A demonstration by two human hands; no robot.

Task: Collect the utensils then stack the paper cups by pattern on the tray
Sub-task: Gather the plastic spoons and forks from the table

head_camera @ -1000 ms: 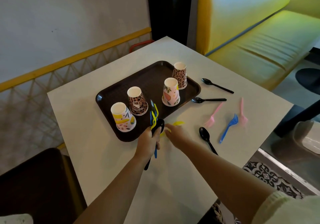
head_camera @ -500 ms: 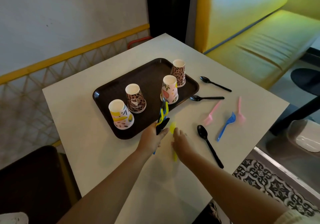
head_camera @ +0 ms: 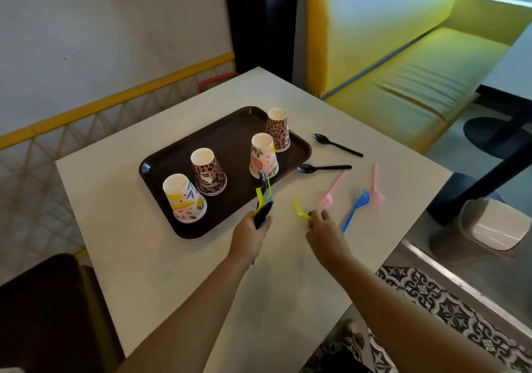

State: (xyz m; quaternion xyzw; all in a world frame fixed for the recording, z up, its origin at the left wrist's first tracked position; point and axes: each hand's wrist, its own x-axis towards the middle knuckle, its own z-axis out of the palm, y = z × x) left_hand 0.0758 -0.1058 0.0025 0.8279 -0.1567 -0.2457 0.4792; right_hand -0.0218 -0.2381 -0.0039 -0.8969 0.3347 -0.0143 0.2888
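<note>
I am partway through gathering the utensils, and none of the cup stacking has begun, as far as I can judge. My left hand [head_camera: 251, 233] grips a bundle of utensils [head_camera: 263, 198] by their handles, fingers curled round them; I can make out a black spoon, a yellow fork and something blue fanned upward over the near edge of the tray, and I cannot tell how many pieces there are. My right hand [head_camera: 322, 225] pinches the handle of a yellow fork [head_camera: 299, 210], its tines pointing up and toward the bundle, just above the white table [head_camera: 172, 257].

Left on the table to my right are two black spoons [head_camera: 324, 168], one just beside the tray's right edge and one further back, two pink forks [head_camera: 332, 192] and a blue fork [head_camera: 357, 207] lying between the pink ones, near my right hand. All of these lie apart from one another.

The dark brown tray [head_camera: 230, 133] holds four paper cups, all upside down and standing separately: a floral cup [head_camera: 184, 198] at the near left corner, a leopard-print cup [head_camera: 208, 175] just beside it, a second floral cup [head_camera: 263, 156] further right and a second leopard-print cup [head_camera: 277, 129] close behind that one. No utensil lies on the tray. Each pattern has two cups, so two stacks remain to be made.
</note>
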